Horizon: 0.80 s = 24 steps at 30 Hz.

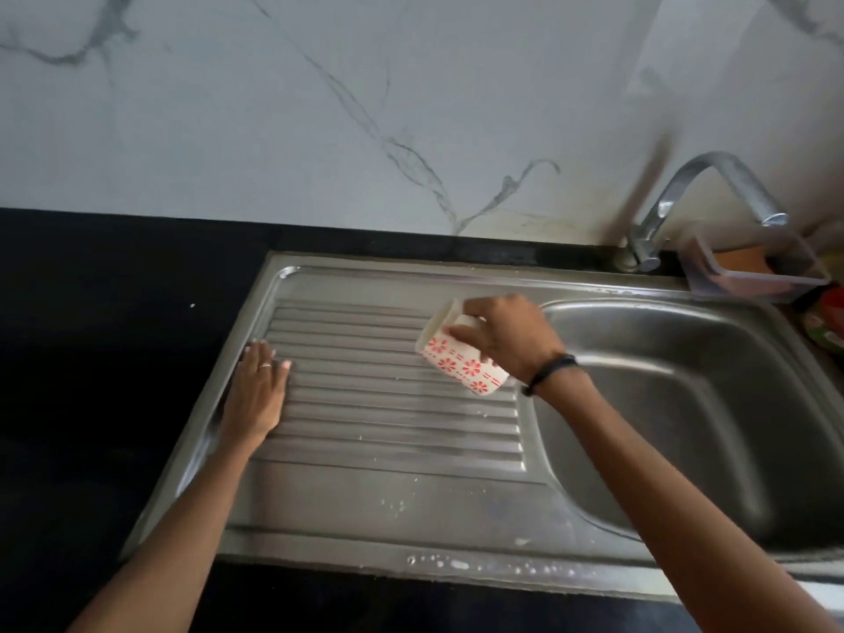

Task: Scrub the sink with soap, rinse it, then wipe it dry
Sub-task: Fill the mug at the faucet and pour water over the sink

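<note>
A steel sink (712, 404) has a deep basin on the right and a ribbed drainboard (388, 404) on the left. My right hand (507, 340) grips a white cup with red flower prints (456, 363), tipped on its side over the drainboard's right end, mouth toward the upper left. My left hand (258, 395) lies flat with straight fingers on the drainboard's left edge. Soapy flecks dot the sink's front rim (456, 564).
A chrome tap (676, 207) rises behind the basin. A clear plastic box (753, 267) with an orange item inside stands at the back right. Black countertop (91, 358) surrounds the sink, with a marble-patterned wall behind it.
</note>
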Motion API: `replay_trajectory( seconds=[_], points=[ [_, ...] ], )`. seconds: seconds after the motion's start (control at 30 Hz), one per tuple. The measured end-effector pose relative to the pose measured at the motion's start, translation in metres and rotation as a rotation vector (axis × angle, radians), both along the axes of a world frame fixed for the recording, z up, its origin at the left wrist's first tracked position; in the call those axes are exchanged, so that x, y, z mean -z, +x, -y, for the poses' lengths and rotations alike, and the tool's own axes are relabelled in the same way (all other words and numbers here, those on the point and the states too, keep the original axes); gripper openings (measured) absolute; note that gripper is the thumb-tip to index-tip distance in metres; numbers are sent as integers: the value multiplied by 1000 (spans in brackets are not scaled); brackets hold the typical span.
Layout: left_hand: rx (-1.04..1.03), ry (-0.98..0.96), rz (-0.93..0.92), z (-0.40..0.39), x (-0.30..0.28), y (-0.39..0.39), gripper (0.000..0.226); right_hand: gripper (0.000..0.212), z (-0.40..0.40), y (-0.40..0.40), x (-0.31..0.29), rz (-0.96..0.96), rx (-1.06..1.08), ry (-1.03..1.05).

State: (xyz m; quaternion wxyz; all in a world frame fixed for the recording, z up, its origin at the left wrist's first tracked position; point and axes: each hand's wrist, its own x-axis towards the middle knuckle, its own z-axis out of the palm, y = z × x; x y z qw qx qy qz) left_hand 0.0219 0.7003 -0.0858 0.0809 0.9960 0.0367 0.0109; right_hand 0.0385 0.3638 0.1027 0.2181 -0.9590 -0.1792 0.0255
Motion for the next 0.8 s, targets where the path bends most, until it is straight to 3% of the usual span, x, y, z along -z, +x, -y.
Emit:
replay_trajectory(
  seconds=[0.07,0.23,0.37,0.6,0.7,0.8],
  points=[
    [-64,22,-30,-14,9,-5,63,31,-32,5,-7,39,-132,-132],
    [-234,-70,13,31,-4,-9,63,30,-82,6,-12,145,-372,-351],
    [-96,-67,-6,79,-4,-16,72,29,-74,-2,-14,199,-455,-463],
    [225,-175,0,199,-9,-31,59,31,-4,-13,-27,117,-403,-517],
    [302,-250,-29,223,-19,-37,65,34,31,-16,-29,77,-292,-434],
    [234,-251,28,203,-34,-40,65,30,62,-17,-23,33,-113,-235]
  ],
)
